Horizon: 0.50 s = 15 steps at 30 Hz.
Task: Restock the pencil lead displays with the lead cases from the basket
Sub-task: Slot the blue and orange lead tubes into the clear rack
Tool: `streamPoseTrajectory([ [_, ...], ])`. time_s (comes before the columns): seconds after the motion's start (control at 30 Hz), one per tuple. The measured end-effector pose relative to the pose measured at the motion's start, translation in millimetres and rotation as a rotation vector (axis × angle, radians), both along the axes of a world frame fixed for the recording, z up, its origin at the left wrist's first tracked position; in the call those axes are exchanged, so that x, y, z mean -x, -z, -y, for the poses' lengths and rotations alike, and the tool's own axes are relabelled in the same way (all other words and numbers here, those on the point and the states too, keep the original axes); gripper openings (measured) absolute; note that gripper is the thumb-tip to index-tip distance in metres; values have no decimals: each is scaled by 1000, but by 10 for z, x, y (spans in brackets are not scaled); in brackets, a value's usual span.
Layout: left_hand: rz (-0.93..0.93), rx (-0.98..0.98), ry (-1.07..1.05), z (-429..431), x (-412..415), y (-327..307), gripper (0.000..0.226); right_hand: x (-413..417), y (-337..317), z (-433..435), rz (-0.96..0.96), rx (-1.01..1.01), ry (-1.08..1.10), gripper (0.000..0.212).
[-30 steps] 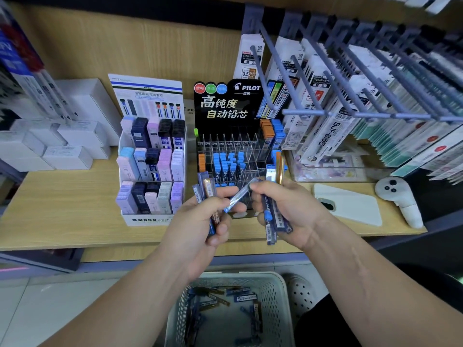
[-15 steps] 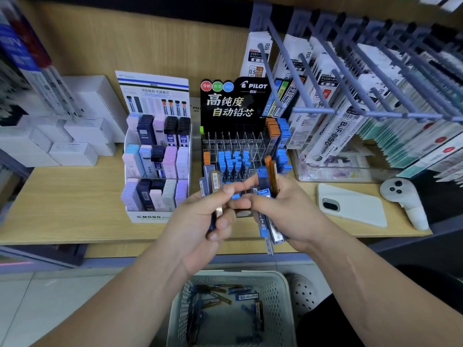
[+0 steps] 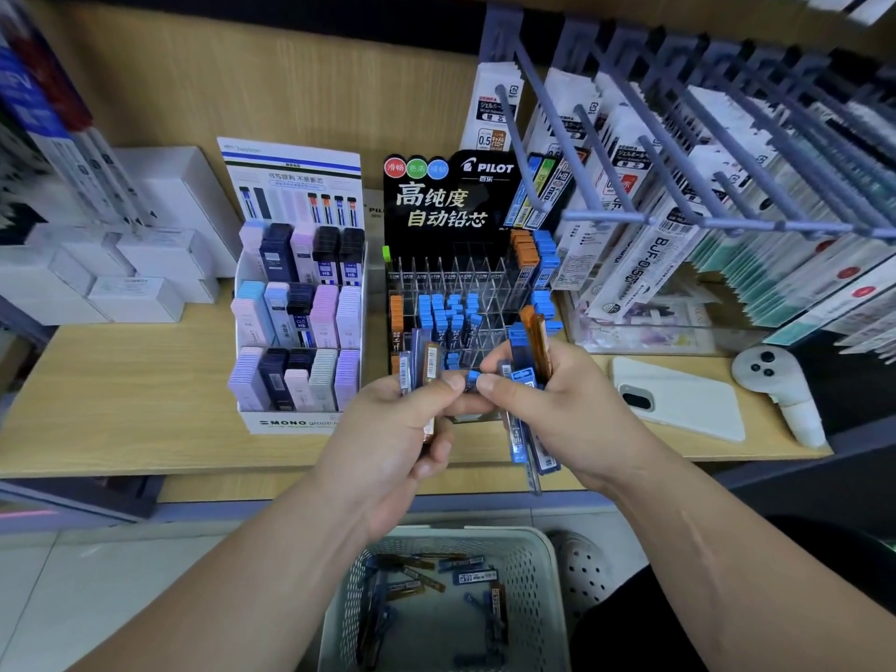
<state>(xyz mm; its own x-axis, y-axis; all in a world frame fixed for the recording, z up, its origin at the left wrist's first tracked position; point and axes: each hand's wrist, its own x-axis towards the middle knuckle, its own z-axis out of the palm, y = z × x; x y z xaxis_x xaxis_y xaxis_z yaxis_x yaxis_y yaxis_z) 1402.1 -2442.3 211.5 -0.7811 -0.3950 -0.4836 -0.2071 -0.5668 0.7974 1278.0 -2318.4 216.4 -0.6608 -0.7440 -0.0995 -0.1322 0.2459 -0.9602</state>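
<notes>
- Left hand gripped a fan of lead cases.
- Right hand gripped another bunch.
- Both hands' fingertips pinched one blue-capped case between them.
- Pilot display just behind the grips; basket below them.

The left hand and right hand are bare, with short, neatly trimmed thumbnails. The left forearm and right forearm are bare as well, uncovered as far as the view reaches. A faint, long, narrow mark runs lengthwise along the right one.
</notes>
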Motion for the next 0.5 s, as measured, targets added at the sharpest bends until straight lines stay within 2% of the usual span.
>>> streamPoseTrajectory([
  [0.1,0,1,14,-5,-2,-6,20,15,12,-8,-61,-42,0,6],
  [0.27,17,-20,45,7,14,6,39,38,29,19,-125,-45,36,6],
  [0.5,65,-26,38,13,4,14,27,34,39,39,-147,-99,-32,6],
])
